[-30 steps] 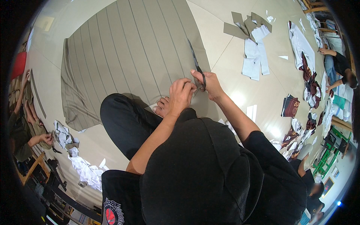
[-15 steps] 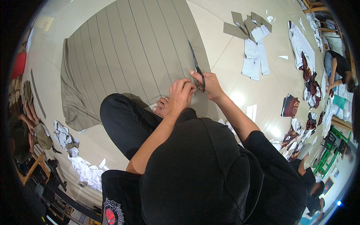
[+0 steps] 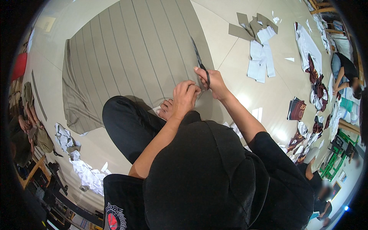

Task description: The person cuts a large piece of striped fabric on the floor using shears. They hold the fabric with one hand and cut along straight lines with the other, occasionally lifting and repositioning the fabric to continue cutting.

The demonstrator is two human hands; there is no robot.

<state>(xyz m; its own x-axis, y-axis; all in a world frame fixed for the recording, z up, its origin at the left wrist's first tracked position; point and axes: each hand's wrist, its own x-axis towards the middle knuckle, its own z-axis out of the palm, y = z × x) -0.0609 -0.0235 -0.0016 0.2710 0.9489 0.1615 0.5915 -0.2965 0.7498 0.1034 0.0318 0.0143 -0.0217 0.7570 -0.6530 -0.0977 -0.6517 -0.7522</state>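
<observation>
A large piece of grey-brown cloth with dark parallel lines lies spread on the floor before me. My right hand grips a pair of scissors by the black handles. Their long blades point away from me, over the cloth near its right side. Beside it, my left hand has its fingers bent and pinched on the cloth near the closest edge; the fingertips are partly hidden. My bare foot rests on the cloth just left of that hand.
Grey-brown and pale blue cut pieces lie at the upper right. A folded maroon cloth sits on the right, near heaped scraps. Crumpled white scraps lie at the lower left. Other people work along both sides, one at far right.
My right hand and the scissors have shifted slightly, the blade tips moving a little farther away and to the left. My left hand has stayed almost in place.
</observation>
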